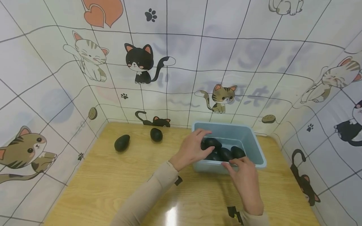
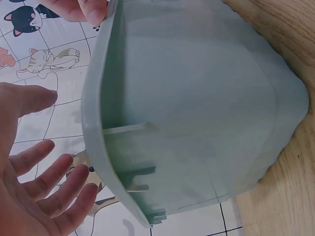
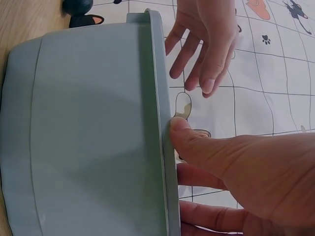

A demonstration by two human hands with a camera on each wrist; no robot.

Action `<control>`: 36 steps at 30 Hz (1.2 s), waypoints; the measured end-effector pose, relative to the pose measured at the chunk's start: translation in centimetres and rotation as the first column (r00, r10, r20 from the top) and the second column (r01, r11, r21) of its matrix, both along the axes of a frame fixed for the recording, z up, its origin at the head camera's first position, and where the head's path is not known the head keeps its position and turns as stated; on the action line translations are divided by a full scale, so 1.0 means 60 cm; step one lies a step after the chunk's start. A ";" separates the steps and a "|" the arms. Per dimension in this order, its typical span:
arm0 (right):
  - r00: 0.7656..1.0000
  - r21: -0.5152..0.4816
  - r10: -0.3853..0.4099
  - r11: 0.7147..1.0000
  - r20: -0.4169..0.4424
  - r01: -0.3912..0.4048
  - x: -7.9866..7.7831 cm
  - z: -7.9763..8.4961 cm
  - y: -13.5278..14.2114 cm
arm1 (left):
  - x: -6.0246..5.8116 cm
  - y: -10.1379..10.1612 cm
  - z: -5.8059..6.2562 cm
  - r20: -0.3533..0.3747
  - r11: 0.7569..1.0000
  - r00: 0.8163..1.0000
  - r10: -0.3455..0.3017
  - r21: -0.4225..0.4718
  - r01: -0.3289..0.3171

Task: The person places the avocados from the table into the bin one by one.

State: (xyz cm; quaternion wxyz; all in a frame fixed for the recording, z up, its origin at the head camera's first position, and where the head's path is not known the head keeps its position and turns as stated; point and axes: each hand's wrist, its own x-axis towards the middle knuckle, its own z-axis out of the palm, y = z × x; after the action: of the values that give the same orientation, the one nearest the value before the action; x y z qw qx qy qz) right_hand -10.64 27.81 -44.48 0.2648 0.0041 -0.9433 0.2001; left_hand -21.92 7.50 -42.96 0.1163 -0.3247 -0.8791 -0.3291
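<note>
A pale blue-green plastic bin (image 1: 209, 167) stands on the table near the back wall, with several dark avocados (image 1: 225, 154) inside. My left hand (image 1: 192, 147) hovers over the bin's left side, above the avocados. Its fingers are spread and slightly bent, with nothing between them in the left wrist view. My right hand (image 1: 246, 180) pinches the near rim, the thumb (image 3: 187, 135) outside and the fingers over the inner side. One loose avocado (image 1: 122, 143) lies at the table's back left, and another avocado (image 1: 156, 135) lies between it and the bin.
The wooden table (image 1: 118, 179) is enclosed at the back and sides by a white sheet (image 1: 181, 78) printed with cats and grid lines. Small black patches (image 1: 178, 180) show on the table near the wrists.
</note>
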 end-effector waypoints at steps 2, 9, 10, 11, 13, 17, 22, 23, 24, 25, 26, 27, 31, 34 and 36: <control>1.000 0.002 0.002 1.000 -0.010 -0.002 -0.001 -0.001 0.001 | 0.000 -0.002 -0.001 0.008 1.000 1.000 0.000 0.009 0.000; 1.000 0.005 0.002 1.000 -0.023 -0.002 -0.002 -0.003 0.001 | -0.004 -0.009 -0.009 0.042 0.999 0.999 0.007 0.038 -0.009; 1.000 0.005 0.003 1.000 -0.024 -0.003 -0.001 -0.003 0.001 | -0.005 -0.011 -0.011 0.049 0.999 0.999 0.009 0.043 -0.011; 1.000 0.006 0.004 1.000 -0.024 -0.003 -0.001 -0.003 0.001 | -0.005 -0.013 -0.012 0.055 0.999 0.998 0.010 0.052 -0.013; 1.000 0.007 0.004 1.000 -0.022 -0.004 -0.001 -0.003 0.000 | -0.006 -0.018 -0.014 0.069 0.997 0.997 0.023 0.066 -0.028; 0.999 0.009 0.008 1.000 -0.033 -0.008 -0.002 -0.002 -0.001 | -0.006 -0.029 -0.019 0.086 0.993 0.995 0.048 0.102 -0.056; 1.000 -0.004 0.005 1.000 -0.031 -0.005 0.000 0.000 -0.002 | -0.008 -0.038 -0.028 0.083 0.990 0.993 0.080 0.107 -0.089; 1.000 -0.006 0.004 1.000 -0.026 -0.004 0.000 0.001 -0.002 | -0.008 -0.039 -0.029 0.081 0.990 0.993 0.089 0.104 -0.097; 1.000 -0.007 0.001 1.000 -0.019 -0.002 0.001 0.002 -0.002 | -0.008 -0.041 -0.032 0.078 0.989 0.992 0.095 0.105 -0.103; 1.000 -0.008 0.000 1.000 -0.013 0.000 0.001 0.002 -0.003 | -0.008 -0.043 -0.034 0.076 0.989 0.992 0.099 0.107 -0.107; 1.000 -0.009 -0.001 1.000 -0.008 0.001 0.002 0.003 -0.003 | -0.008 -0.044 -0.036 0.076 0.988 0.992 0.101 0.109 -0.109; 1.000 -0.009 -0.003 1.000 -0.004 0.003 0.002 0.003 -0.003 | -0.008 -0.046 -0.038 0.078 0.987 0.992 0.100 0.117 -0.109; 1.000 -0.009 -0.008 1.000 0.002 0.008 0.004 0.004 -0.005 | -0.006 -0.054 -0.047 0.095 0.983 0.991 0.096 0.147 -0.109; 1.000 -0.008 -0.011 1.000 -0.002 0.011 0.004 0.003 -0.005 | -0.006 -0.059 -0.053 0.121 0.978 0.987 0.103 0.169 -0.123; 1.000 -0.008 -0.014 1.000 -0.001 0.014 0.004 0.003 -0.005 | -0.006 -0.062 -0.058 0.136 0.974 0.985 0.111 0.181 -0.135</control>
State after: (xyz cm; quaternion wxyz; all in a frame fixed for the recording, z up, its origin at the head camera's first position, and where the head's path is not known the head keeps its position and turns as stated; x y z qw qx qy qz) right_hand -10.40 27.49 -44.31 0.2668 -0.0033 -0.9423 0.2021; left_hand -22.27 3.78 -46.45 0.1117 -0.2359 -0.8676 -0.4231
